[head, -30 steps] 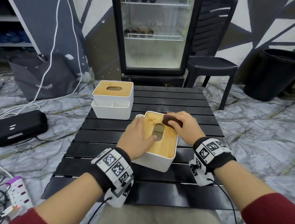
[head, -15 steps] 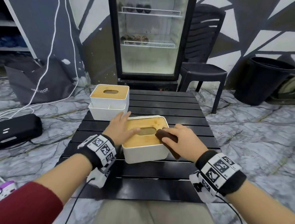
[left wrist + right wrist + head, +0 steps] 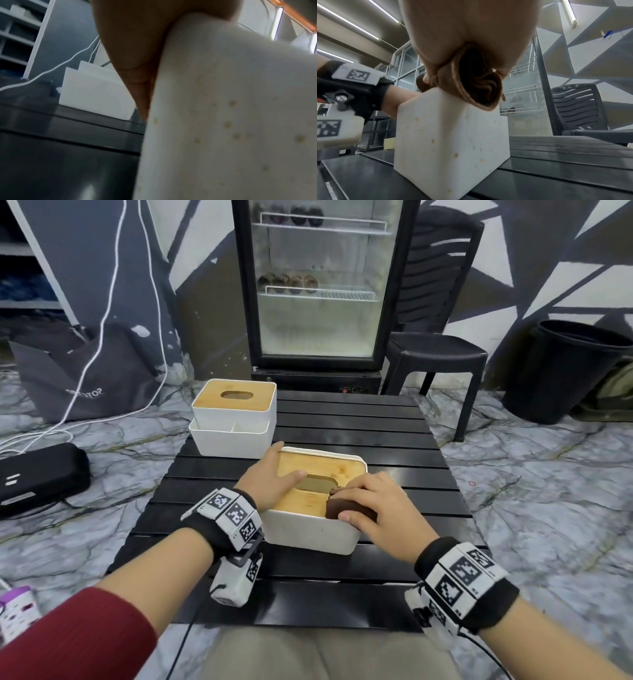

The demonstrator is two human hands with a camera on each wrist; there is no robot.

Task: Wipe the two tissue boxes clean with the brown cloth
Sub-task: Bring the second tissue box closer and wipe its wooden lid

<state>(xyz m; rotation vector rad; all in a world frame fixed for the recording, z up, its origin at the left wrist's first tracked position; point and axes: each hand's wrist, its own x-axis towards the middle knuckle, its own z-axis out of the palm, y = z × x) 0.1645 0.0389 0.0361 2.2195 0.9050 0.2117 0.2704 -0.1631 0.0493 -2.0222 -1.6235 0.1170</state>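
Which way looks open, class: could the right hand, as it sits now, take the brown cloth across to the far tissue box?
Probably yes. The right hand holds the brown cloth on the near tissue box; the far tissue box stands uncovered beyond the left hand.

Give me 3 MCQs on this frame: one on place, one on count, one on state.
1. Where is the brown cloth?
A. on the floor
B. on the near box's lid, at its front right edge
C. inside the far box

2. How many tissue boxes stand on the table?
A. one
B. two
C. three

3. What is the left hand doing?
A. resting flat on the near box
B. lifting the far box
C. hanging off the table

Key: 1 B, the right hand holds it there; 2 B, one near, one far left; 3 A, fingers straight across the lid.
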